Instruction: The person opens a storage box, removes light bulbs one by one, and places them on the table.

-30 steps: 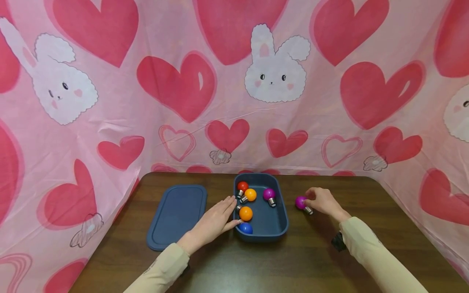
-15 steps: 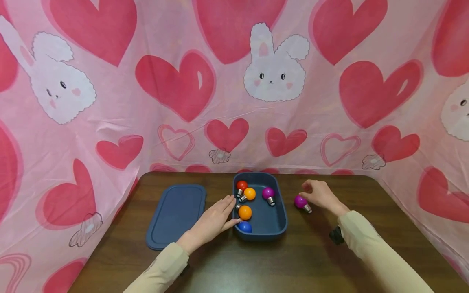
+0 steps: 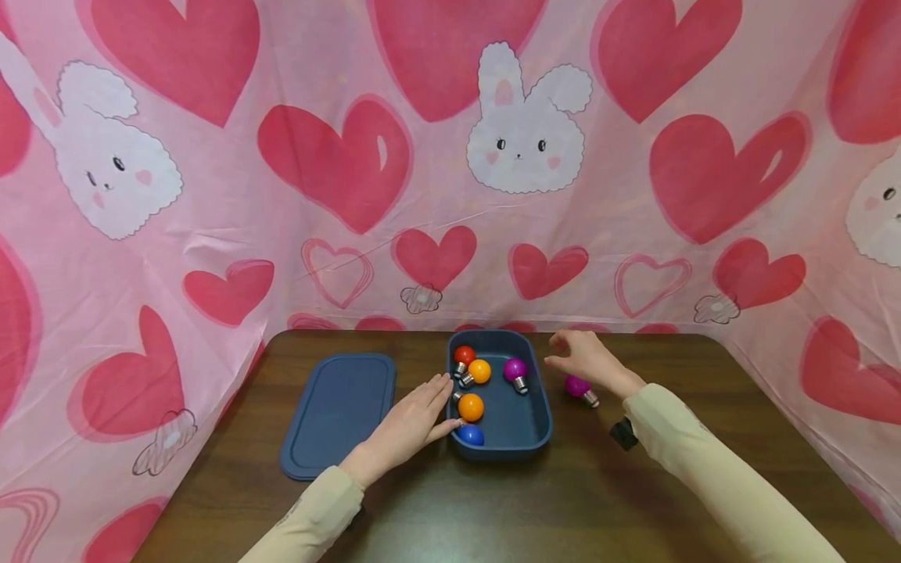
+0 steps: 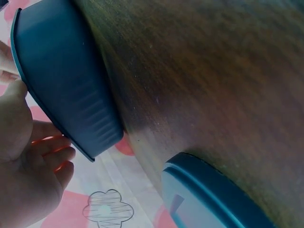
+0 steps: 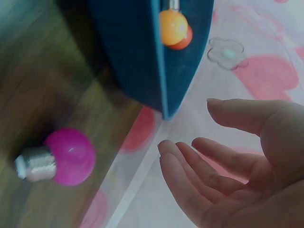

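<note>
A dark blue tray (image 3: 538,422) stands at the middle of the brown table and holds a red bulb (image 3: 464,356), two orange bulbs (image 3: 479,371), a purple bulb (image 3: 515,371) and a blue bulb (image 3: 470,435). My left hand (image 3: 415,418) rests flat with straight fingers against the tray's left wall (image 4: 66,90). My right hand (image 3: 580,356) hovers empty with relaxed fingers just past the tray's right rim. A magenta bulb (image 3: 579,386) lies loose on the table under that hand, also seen in the right wrist view as the magenta bulb (image 5: 66,156).
A matching blue lid (image 3: 340,412) lies flat left of the tray. Pink cloth with hearts and rabbits (image 3: 450,172) hangs close behind and at both sides of the table (image 3: 493,508).
My right hand has let go of the magenta bulb on the table and risen up and left toward the tray's far right corner. The left hand has stayed put.
</note>
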The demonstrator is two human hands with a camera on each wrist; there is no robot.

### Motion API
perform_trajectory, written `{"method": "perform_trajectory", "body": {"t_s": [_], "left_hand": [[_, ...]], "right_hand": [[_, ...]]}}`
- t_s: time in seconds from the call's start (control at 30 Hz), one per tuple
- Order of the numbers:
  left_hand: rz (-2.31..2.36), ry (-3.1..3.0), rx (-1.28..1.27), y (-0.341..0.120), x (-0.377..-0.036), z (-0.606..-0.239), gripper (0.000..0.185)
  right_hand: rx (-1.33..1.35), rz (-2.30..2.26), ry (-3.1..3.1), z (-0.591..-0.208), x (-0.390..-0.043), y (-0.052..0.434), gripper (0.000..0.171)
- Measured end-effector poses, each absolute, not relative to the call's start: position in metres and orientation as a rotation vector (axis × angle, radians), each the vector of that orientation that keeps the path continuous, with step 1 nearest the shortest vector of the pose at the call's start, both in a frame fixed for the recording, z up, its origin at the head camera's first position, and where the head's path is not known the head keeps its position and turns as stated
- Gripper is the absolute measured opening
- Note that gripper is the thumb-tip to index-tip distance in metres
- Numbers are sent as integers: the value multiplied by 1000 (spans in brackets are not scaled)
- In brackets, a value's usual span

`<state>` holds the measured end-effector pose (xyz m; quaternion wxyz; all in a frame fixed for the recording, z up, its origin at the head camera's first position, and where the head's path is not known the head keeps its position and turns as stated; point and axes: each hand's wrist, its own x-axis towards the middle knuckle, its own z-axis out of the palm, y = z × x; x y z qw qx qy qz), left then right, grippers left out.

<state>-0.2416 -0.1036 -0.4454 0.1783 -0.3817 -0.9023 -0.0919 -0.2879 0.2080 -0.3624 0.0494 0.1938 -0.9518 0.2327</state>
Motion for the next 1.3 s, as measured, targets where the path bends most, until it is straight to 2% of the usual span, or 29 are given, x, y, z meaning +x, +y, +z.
{"method": "perform_trajectory", "body": {"t_s": [0.33, 0.8, 0.9, 1.03, 1.3], "left_hand": [[-269, -2515, -1096, -104, -243, -446, 64], [-277, -2544, -1081, -104, -243, -446, 64], [-274, -2548, -1072, -105, -244, -446, 64], [-272, -2553, -1064, -105, -244, -445, 64], [-260, -2556, -1078, -104, -243, -445, 64]], "right_hand": [[646, 698, -2939, -355, -300, 176, 34], [486, 643, -3216, -361, -314, 147, 50], [452, 623, -3254, -364, -317, 143, 45], [424, 567, -3290, -367, -320, 138, 30], [483, 446, -3282, -374, -323, 131, 28]]}}
